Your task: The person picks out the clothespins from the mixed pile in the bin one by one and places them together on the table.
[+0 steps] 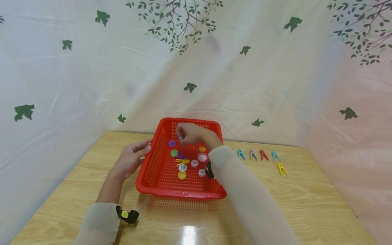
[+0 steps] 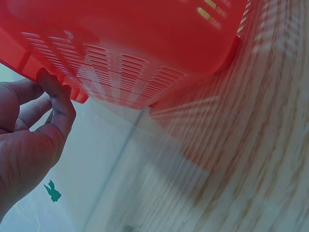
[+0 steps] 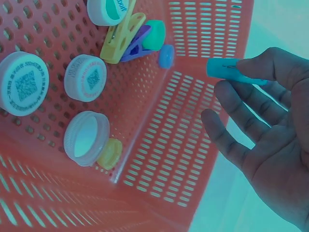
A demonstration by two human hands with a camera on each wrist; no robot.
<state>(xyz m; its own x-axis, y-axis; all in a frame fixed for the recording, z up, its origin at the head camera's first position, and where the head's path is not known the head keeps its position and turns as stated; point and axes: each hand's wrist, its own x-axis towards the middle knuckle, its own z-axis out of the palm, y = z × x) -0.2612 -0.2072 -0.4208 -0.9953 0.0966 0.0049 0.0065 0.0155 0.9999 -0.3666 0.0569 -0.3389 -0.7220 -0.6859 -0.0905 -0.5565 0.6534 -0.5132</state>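
The red plastic basket (image 1: 186, 194) stands on the wooden table, with bottle caps and clothespins on its floor. My left hand (image 1: 131, 158) holds its left rim, fingers hooked round the edge in the left wrist view. Over the basket, my right hand (image 1: 191, 133) pinches a blue clothespin (image 3: 223, 69) between thumb and fingertips. Below it lie a yellow clothespin (image 1: 182, 162) and a purple clothespin (image 1: 180, 156), close to a green cap (image 1: 174, 153) and a purple cap (image 1: 172, 144). White caps (image 3: 86, 77) and yellow caps (image 1: 182, 175) are spread around them.
To the right of the basket, several clothespins lie on the table (image 1: 306, 194): blue ones, a grey one (image 1: 252, 154), a red one (image 1: 264, 155) and a yellow one (image 1: 281, 169). A pale curtain (image 1: 147, 85) printed with leaves hangs behind the table.
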